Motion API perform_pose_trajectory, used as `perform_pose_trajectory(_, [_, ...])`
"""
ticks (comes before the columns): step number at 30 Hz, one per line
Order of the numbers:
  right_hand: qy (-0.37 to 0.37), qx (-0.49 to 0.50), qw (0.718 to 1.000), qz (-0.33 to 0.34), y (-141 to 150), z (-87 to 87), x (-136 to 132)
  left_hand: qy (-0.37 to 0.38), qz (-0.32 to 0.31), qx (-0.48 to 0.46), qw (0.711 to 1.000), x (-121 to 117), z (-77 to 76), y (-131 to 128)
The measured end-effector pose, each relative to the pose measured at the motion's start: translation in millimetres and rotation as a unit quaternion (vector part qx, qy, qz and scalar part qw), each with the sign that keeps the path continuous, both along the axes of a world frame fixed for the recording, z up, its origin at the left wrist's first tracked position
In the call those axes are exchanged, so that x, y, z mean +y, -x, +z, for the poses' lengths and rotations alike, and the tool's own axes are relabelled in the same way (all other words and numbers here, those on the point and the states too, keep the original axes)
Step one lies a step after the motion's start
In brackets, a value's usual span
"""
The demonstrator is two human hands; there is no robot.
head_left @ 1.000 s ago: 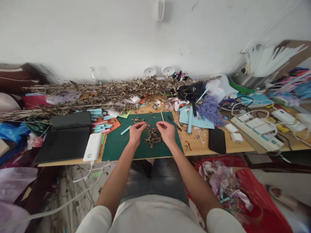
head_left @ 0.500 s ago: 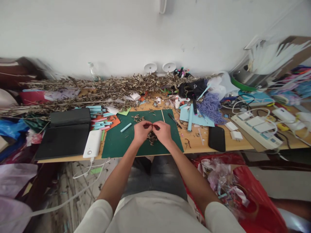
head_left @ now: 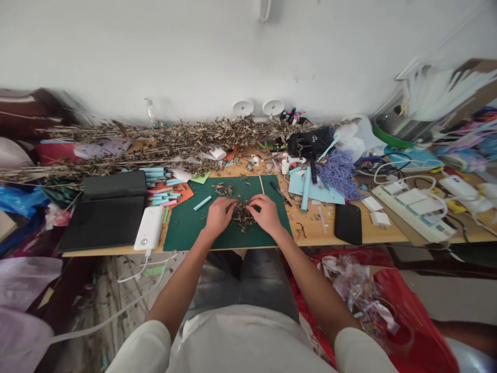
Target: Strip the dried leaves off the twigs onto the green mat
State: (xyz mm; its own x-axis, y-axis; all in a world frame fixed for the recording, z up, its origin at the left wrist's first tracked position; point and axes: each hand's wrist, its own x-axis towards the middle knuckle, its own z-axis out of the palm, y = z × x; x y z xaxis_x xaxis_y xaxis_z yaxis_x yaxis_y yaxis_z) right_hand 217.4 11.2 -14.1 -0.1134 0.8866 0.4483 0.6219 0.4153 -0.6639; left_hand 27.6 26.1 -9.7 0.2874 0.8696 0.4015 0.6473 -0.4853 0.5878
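A small heap of crumbled dried leaves [head_left: 244,220] lies on the green cutting mat [head_left: 190,233]. At the heap's left edge is my left hand [head_left: 219,215], its fingers bent and pinched together; whatever is between the tips is too small to make out. My right hand [head_left: 266,213] reaches in from the other side, with thumb and forefinger closing on dried leaves at the heap's right edge. Behind my left hand lies a smaller patch of dried leaves [head_left: 222,189]. A rolled light-blue paper tube [head_left: 202,203] rests to the left on the mat.
Dried stems [head_left: 186,135] are piled along the wall. A white power bank [head_left: 149,228] and a black tablet case [head_left: 103,223] lie left. Rightward are a craft knife [head_left: 280,193], purple yarn [head_left: 339,173], a phone [head_left: 348,223] and a power strip [head_left: 415,213]. A red bag [head_left: 407,311] stands below.
My hands were together above the heap, fingertips meeting. They have moved apart, left hand leftward and right hand slightly rightward, uncovering more of the leaves.
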Motion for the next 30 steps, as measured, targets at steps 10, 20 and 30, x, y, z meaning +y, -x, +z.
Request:
perform_pose_trajectory(10, [0.061, -0.175, 0.982, 0.024, 0.9, 12.2, 93.5, 0.009, 0.058, 0.182, 0.982, 62.5, 3.4, 21.0])
perform_pose_trajectory(20, [0.092, -0.159, 0.981, 0.057, 11.2, 3.8, 120.6, 0.068, -0.011, 0.116, 0.991, 80.6, -3.5, 9.4])
perform_pose_trajectory(30, [0.136, 0.209, 0.968, 0.032, 22.0, 7.9, 81.4, 0.216, 0.029, -0.276, 0.936, 73.3, 10.6, -14.1])
